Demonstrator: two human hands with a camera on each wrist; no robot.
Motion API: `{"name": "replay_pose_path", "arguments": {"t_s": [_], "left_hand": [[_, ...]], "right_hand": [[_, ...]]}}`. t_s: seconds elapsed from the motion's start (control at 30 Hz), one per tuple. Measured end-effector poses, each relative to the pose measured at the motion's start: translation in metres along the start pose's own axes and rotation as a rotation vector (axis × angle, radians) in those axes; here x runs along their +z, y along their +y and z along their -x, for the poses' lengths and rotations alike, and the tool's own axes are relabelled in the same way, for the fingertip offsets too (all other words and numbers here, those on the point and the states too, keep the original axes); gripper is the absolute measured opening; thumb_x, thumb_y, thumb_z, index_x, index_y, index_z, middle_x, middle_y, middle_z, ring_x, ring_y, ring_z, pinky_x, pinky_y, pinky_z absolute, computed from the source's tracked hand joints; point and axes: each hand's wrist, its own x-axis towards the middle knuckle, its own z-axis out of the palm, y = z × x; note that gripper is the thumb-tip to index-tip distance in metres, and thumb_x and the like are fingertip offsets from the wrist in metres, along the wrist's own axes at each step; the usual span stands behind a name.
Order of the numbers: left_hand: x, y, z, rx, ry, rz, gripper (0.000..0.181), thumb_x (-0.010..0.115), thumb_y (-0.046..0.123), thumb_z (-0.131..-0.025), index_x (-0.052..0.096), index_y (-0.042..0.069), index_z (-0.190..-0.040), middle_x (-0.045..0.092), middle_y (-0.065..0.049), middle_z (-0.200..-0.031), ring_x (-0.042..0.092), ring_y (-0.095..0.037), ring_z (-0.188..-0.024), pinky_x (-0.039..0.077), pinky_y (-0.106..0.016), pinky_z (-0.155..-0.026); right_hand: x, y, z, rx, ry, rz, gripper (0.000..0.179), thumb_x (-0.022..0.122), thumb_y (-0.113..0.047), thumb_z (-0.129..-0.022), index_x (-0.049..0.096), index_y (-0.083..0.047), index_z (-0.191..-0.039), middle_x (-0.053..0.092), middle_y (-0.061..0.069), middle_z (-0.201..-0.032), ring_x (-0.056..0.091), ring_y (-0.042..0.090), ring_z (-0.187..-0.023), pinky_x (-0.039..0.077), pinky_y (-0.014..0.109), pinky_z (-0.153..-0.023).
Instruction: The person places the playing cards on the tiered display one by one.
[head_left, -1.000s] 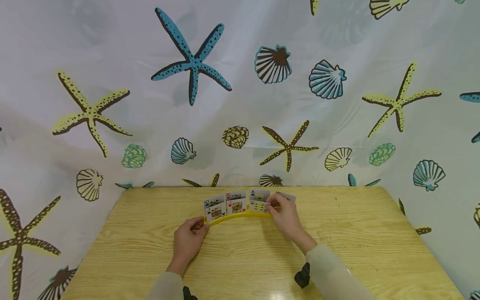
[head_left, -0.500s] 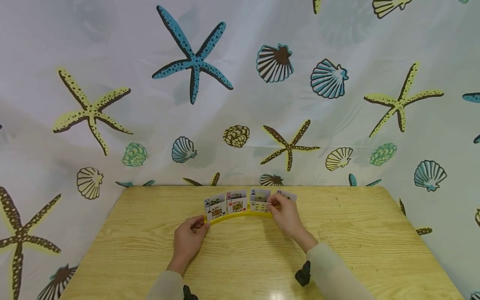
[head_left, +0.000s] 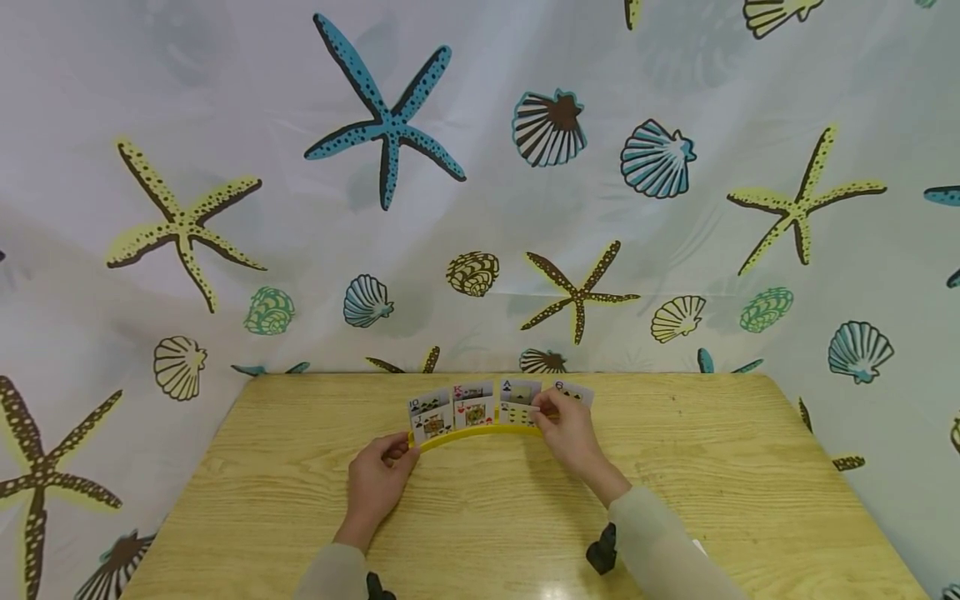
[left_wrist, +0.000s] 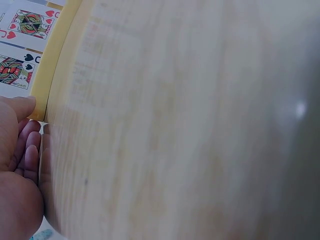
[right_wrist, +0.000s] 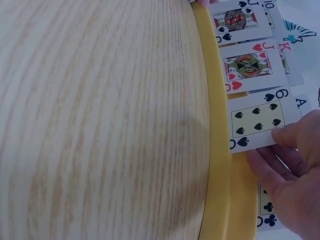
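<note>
A curved yellow card holder (head_left: pixel 474 431) stands on the wooden table with playing cards upright in two rows. My left hand (head_left: pixel 379 477) pinches its left end, thumb in front. My right hand (head_left: pixel 574 437) pinches the right edge of the six of spades (right_wrist: pixel 256 120), whose lower edge is at the holder's front slot. To its left in the front row are the jack of hearts (right_wrist: pixel 248 66) and jack of spades (right_wrist: pixel 236 21). Behind show a ten (head_left: pixel 426 402), a king (head_left: pixel 471 389), an ace (head_left: pixel 520 389) and a six (head_left: pixel 576 390), partly covered by my right hand.
The light wooden table (head_left: pixel 480 517) reaches back to a hanging cloth (head_left: pixel 420 242) printed with starfish and shells. A small white edge (head_left: pixel 699 547) shows beside my right sleeve (head_left: pixel 663 533).
Both hands keep nearly the same place and hold. The right forearm shifts slightly, and more of the white edge beside its sleeve shows. The back-right six's corner is now easier to see.
</note>
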Motion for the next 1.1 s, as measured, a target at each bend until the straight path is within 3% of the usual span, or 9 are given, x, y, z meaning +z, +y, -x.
{"name": "replay_pose_path", "arguments": {"t_s": [0.4,0.8,1.1], "left_hand": [[0.001,-0.003,-0.002,0.002,0.003,0.001,0.033,0.077,0.015,-0.097,0.075,0.001,-0.126,0.077,-0.012,-0.109,0.070,-0.025,-0.097,0.055,-0.032,-0.086],[0.000,-0.001,0.000,0.019,0.009,0.001,0.032,0.077,0.015,-0.097,0.075,0.000,-0.126,0.077,-0.014,-0.109,0.071,-0.026,-0.097,0.056,-0.031,-0.083],[0.000,-0.002,0.000,0.012,0.001,0.006,0.034,0.077,0.015,-0.097,0.074,0.001,-0.127,0.077,-0.013,-0.110,0.070,-0.025,-0.098,0.056,-0.031,-0.084]], "right_hand": [[0.000,-0.001,0.000,0.006,0.012,0.008,0.006,0.072,-0.003,-0.099,0.071,-0.004,-0.105,0.075,0.011,-0.103,0.073,0.025,-0.098,0.062,0.035,-0.085],[-0.003,-0.002,0.004,0.020,0.008,0.019,0.031,0.072,-0.003,-0.098,0.070,0.000,-0.129,0.075,0.016,-0.113,0.073,0.030,-0.104,0.061,0.042,-0.093],[-0.007,-0.003,0.012,0.008,0.027,0.011,0.037,0.074,-0.002,-0.097,0.066,0.004,-0.132,0.073,0.019,-0.118,0.072,0.034,-0.108,0.061,0.043,-0.095]]}}
